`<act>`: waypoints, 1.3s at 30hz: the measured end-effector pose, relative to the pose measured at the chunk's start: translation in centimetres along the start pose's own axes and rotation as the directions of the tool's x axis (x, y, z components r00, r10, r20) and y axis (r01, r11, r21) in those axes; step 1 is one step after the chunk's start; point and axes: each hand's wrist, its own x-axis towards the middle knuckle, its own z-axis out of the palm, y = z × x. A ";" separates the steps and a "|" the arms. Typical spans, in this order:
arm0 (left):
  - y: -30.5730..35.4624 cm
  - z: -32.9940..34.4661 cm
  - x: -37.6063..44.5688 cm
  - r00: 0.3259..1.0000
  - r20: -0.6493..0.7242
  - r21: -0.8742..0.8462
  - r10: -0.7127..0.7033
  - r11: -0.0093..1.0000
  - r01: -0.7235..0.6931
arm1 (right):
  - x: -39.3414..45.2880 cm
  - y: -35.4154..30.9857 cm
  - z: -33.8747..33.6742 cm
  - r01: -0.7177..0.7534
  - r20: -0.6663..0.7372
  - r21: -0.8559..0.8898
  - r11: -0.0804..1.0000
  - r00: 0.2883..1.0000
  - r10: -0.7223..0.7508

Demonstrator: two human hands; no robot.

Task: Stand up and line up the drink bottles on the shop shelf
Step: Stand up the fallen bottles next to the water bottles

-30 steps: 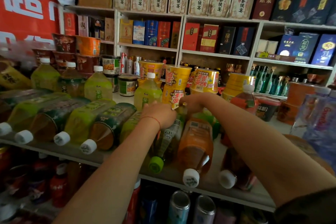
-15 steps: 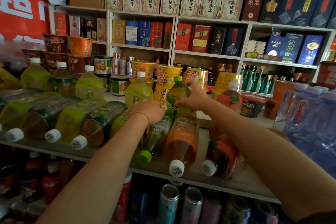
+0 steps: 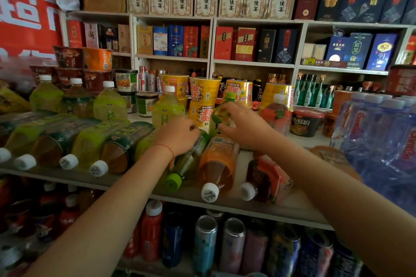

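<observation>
My right hand (image 3: 244, 126) grips an upright green-capped bottle (image 3: 221, 112) at the back of the shelf (image 3: 281, 209). My left hand (image 3: 177, 135) rests closed on a lying green-capped bottle (image 3: 186, 164). To its right lie an orange bottle (image 3: 217, 164) and a red-labelled bottle (image 3: 265, 177), caps toward me. Several green and brown tea bottles (image 3: 90, 144) lie in a row to the left. Behind them stand upright yellow-green bottles (image 3: 167, 108), and an upright red bottle (image 3: 275, 112) stands on the right.
Yellow noodle cups (image 3: 203, 99) stand behind the bottles. A shrink-wrapped pack of water bottles (image 3: 382, 137) sits at the right. Cans and bottles (image 3: 204, 245) fill the shelf below. Boxed goods line the white wall shelves (image 3: 213, 60) behind.
My right hand has lifted the green-capped bottle from lying among the others to upright at the back. My left hand stayed on the lying green-capped bottle.
</observation>
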 end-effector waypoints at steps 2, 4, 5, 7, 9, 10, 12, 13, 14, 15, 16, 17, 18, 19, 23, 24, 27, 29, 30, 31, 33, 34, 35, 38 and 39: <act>0.7 0.5 -2.0 0.994 0.062 0.019 0.093 0.995 -0.094 | -2.8 -1.0 -1.0 0.117 0.196 0.087 0.989 0.972 -0.132; 1.1 1.1 -3.7 0.979 0.018 0.095 0.205 0.974 -0.205 | -5.1 -1.6 -1.1 0.156 0.413 0.115 0.981 0.891 -0.190; 1.2 1.2 -4.3 0.972 -0.019 0.109 0.232 0.967 -0.229 | -6.0 -1.6 -0.7 0.176 0.473 0.098 0.980 0.858 -0.201; 1.3 1.1 -4.9 0.974 -0.049 0.079 0.221 0.973 -0.217 | -7.1 -1.4 0.8 0.265 0.447 -0.041 0.963 0.867 -0.219; 1.4 0.9 -5.4 0.980 -0.048 0.047 0.193 0.980 -0.191 | -7.6 -1.8 2.7 0.312 0.337 -0.240 0.919 0.915 -0.223; 1.5 0.9 -5.6 0.980 -0.051 0.038 0.192 0.981 -0.190 | -7.7 -2.1 3.6 0.306 0.269 -0.322 0.896 0.937 -0.224; 1.7 0.7 -6.0 0.981 -0.067 0.006 0.185 0.983 -0.185 | -7.8 -2.9 4.9 0.286 0.158 -0.462 0.840 0.958 -0.239; 1.8 0.6 -6.2 0.983 -0.077 -0.029 0.169 0.985 -0.171 | -7.7 -3.0 5.3 0.280 0.130 -0.500 0.820 0.960 -0.249; 1.8 0.6 -6.3 0.985 -0.089 -0.076 0.148 0.985 -0.155 | -7.7 -2.9 5.4 0.285 0.113 -0.511 0.811 0.957 -0.266; 1.6 0.5 -6.5 0.986 -0.103 -0.126 0.128 0.982 -0.140 | -7.8 -2.9 5.2 0.297 0.100 -0.492 0.818 0.953 -0.286; 1.5 0.5 -6.7 0.987 -0.118 -0.173 0.107 0.977 -0.127 | -7.8 -2.8 4.8 0.302 0.073 -0.451 0.840 0.950 -0.302; 1.3 0.6 -6.9 0.986 -0.136 -0.217 0.098 0.968 -0.126 | -7.8 -2.7 4.2 0.290 0.032 -0.392 0.873 0.953 -0.302; 1.1 0.7 -7.2 0.983 -0.154 -0.260 0.095 0.956 -0.134 | -7.7 -2.8 3.2 0.260 -0.022 -0.319 0.911 0.959 -0.281; 0.9 0.8 -7.3 0.981 -0.169 -0.298 0.097 0.944 -0.145 | -7.3 -2.9 2.2 0.217 -0.083 -0.245 0.945 0.966 -0.243; 1.8 0.4 -8.1 0.981 -0.085 -0.400 0.173 0.896 -0.192 | -4.3 -2.9 -1.0 -0.017 -0.132 0.107 0.994 0.991 0.031; 2.5 0.2 -8.3 0.982 -0.034 -0.422 0.188 0.887 -0.184 | -3.4 -2.7 -1.1 -0.057 -0.101 0.155 0.986 0.992 0.073; 4.2 0.5 -7.8 0.985 -0.015 -0.341 0.172 0.925 -0.166 | -1.6 -2.0 -0.3 -0.121 -0.090 0.200 0.972 0.986 0.142; 5.2 1.3 -6.7 0.989 -0.092 -0.209 0.115 0.969 -0.133 | -1.4 -1.4 -0.2 -0.134 -0.078 0.210 0.968 0.985 0.154; 5.5 1.6 -6.1 0.991 -0.112 -0.148 0.080 0.984 -0.096 | -1.5 -1.1 -0.3 -0.134 -0.057 0.200 0.970 0.987 0.149; 5.9 2.1 -5.4 0.991 -0.123 -0.093 0.045 0.994 -0.056 | -1.8 -0.6 -0.6 -0.131 -0.040 0.186 0.974 0.989 0.141; 6.6 2.6 -4.4 0.992 -0.126 -0.009 0.005 1.000 -0.007 | -2.5 0.5 -1.3 -0.139 -0.012 0.190 0.972 0.990 0.144; 6.9 2.6 -4.0 0.992 -0.123 0.014 -0.001 1.000 0.003 | -2.9 1.3 -1.6 -0.153 0.009 0.203 0.967 0.988 0.154; 7.2 2.7 -3.7 0.993 -0.119 0.018 -0.002 1.000 0.004 | -3.4 2.1 -2.0 -0.158 0.035 0.203 0.966 0.987 0.154; 7.7 2.9 -3.5 0.992 -0.121 0.009 -0.014 1.000 0.015 | -5.5 3.7 -3.1 -0.124 0.185 0.154 0.980 0.978 0.094; 7.7 3.0 -3.4 0.990 -0.136 0.008 -0.022 1.000 0.024 | -6.3 4.0 -3.5 -0.110 0.263 0.148 0.983 0.962 0.068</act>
